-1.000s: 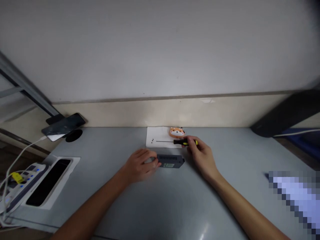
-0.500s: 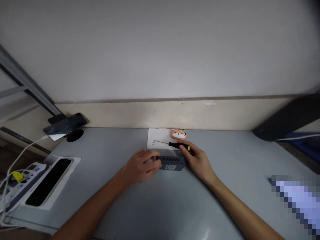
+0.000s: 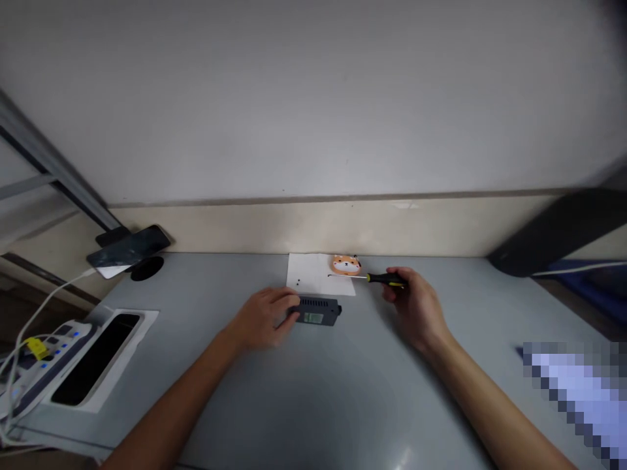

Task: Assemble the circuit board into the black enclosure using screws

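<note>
My left hand [image 3: 267,318] pinches the left end of a small dark grey box [image 3: 329,313], which has a row of vent slots and a pale green label. The box rests on the desk with a black knob-like stub at its right end. In my right hand [image 3: 416,303] is a screwdriver [image 3: 386,279] with a black and yellow handle, its thin shaft pointing left over a white paper [image 3: 308,264]. A tiny dark bit shows at the tip, perhaps a screw. Small black screws [image 3: 298,282] lie on the paper's left part.
An orange and white animal-face case [image 3: 346,264] sits at the paper's right edge. On the left are a propped phone [image 3: 130,250], a flat black-screened device [image 3: 95,359] and a power strip [image 3: 61,352] with cables. A dark cylinder [image 3: 548,235] stands at the back right.
My right hand has moved right with the screwdriver, drawing its tip away from the screws. Fewer dark dots show on the paper. The box, in my left hand, has shifted slightly left.
</note>
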`<state>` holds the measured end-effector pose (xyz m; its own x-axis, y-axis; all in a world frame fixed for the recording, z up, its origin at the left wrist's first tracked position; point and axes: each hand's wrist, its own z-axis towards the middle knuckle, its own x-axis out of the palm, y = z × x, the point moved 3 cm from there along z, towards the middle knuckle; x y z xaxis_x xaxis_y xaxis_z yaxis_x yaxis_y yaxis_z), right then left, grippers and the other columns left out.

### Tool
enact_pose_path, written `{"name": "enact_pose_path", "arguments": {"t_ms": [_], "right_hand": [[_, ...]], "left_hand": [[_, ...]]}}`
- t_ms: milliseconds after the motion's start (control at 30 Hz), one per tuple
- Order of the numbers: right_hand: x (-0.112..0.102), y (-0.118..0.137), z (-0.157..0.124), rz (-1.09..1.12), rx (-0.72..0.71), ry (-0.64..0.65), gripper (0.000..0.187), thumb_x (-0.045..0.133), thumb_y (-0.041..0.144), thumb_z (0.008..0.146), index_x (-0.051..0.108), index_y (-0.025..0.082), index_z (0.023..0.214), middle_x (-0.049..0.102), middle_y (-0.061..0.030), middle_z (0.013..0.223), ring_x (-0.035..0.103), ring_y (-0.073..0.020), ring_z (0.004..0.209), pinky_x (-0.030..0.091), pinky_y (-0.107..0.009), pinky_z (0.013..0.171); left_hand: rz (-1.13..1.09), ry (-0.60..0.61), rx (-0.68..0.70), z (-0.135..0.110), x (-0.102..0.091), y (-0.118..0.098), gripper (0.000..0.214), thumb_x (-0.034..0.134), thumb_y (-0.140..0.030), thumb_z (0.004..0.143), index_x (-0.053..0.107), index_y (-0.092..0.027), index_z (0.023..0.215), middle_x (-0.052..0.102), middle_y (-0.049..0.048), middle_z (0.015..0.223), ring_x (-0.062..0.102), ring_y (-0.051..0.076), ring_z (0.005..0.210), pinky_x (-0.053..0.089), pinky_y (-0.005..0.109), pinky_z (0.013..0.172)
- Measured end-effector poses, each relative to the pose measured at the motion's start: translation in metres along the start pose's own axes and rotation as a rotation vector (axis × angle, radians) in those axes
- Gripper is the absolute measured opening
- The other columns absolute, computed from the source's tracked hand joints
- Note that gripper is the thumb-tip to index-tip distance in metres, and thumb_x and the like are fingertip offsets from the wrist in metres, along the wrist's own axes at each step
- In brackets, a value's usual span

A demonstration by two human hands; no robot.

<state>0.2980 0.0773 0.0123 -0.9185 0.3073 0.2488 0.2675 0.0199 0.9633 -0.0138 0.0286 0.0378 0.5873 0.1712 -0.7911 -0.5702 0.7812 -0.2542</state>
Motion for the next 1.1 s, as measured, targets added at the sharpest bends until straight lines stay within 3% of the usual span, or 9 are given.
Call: {"name": "enact_pose_path", "arguments": {"t_ms": [167,400,633,933,1100], "right_hand": [[-0.003,0.006,-0.002,0.061,0.009,-0.01,0.018,0.065,0.039,0.081,0.064,0.021,0.082,0.053,0.0009,0.067,0.044,-0.0115,0.048,0.037,-0.028,0.045],[0.004,0.003,-0.008,-0.034,-0.002,0.018,0.021,0.064,0.041,0.081,0.066,0.021,0.077,0.051,0.0012,0.064,0.044,-0.0122,0.05,0.037,-0.027,0.042],[0.01,0.0,-0.013,-0.06,0.037,0.01,0.019,0.067,0.039,0.079,0.067,0.02,0.076,0.054,0.0003,0.068,0.047,-0.0126,0.057,0.041,-0.025,0.045],[0.009,0.004,-0.013,-0.063,0.028,0.018,0.018,0.065,0.038,0.081,0.066,0.021,0.076,0.052,0.0003,0.066,0.046,-0.0128,0.056,0.038,-0.025,0.045],[0.01,0.009,-0.018,-0.089,0.011,0.022,0.019,0.064,0.037,0.083,0.066,0.02,0.075,0.053,0.0006,0.068,0.046,-0.0119,0.058,0.038,-0.024,0.048]], "left_hand": [[0.098,-0.07,-0.016,0.003,-0.008,-0.001,0.021,0.06,-0.016,0.087,0.059,-0.023,0.108,0.071,0.0076,0.113,0.067,0.023,0.098,0.052,0.041,0.087],[0.102,-0.191,-0.072,0.003,0.02,-0.025,0.027,0.056,-0.017,0.097,0.06,-0.025,0.123,0.07,0.0072,0.126,0.065,0.022,0.117,0.043,0.043,0.103],[0.098,-0.215,-0.109,0.003,0.023,-0.02,0.021,0.057,-0.02,0.1,0.065,-0.025,0.118,0.072,0.0053,0.123,0.067,0.019,0.111,0.044,0.041,0.099],[0.131,-0.204,-0.074,0.003,0.024,-0.027,0.025,0.056,-0.018,0.1,0.064,-0.026,0.122,0.07,0.0062,0.13,0.066,0.02,0.119,0.037,0.043,0.108],[0.135,-0.071,0.02,0.002,0.025,-0.032,0.036,0.055,-0.024,0.102,0.055,-0.025,0.138,0.061,0.0093,0.144,0.057,0.023,0.133,0.027,0.045,0.115]]}}
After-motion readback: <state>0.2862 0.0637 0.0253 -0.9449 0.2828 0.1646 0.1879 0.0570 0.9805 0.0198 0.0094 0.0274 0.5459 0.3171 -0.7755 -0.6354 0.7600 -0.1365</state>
